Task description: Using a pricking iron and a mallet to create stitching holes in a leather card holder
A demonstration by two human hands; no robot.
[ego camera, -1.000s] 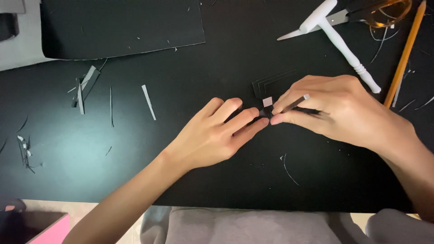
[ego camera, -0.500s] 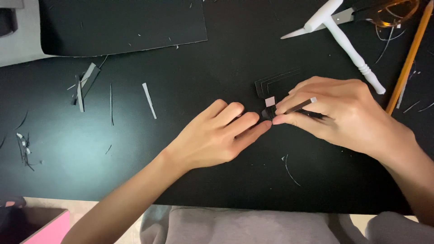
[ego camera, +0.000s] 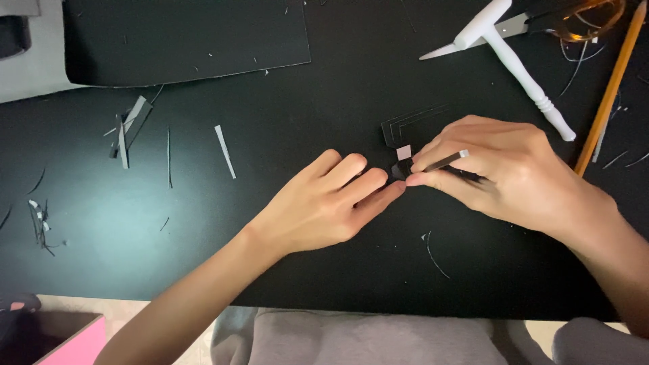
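Observation:
My left hand (ego camera: 324, 203) lies palm down on the black mat (ego camera: 284, 243), its fingertips pressing on a small black card piece (ego camera: 399, 169) with a pale square end (ego camera: 403, 152). My right hand (ego camera: 500, 169) grips a thin dark tool with a silver tip (ego camera: 449, 160), laid against that same piece. Just behind the fingers sits a stack of black cut card strips (ego camera: 412, 122) with pale edges.
A large black card sheet (ego camera: 182, 37) lies at the back left. Thin offcut strips (ego camera: 128, 125) and slivers (ego camera: 225, 150) litter the left side. Scissors (ego camera: 514, 27), a white-handled tool (ego camera: 520, 67) and a pencil (ego camera: 608, 88) lie at the back right. A pink box corner (ego camera: 74, 345) shows bottom left.
Both hands have stayed together on the small piece, with only slight shifts of the fingers and tool. The view has drifted a little.

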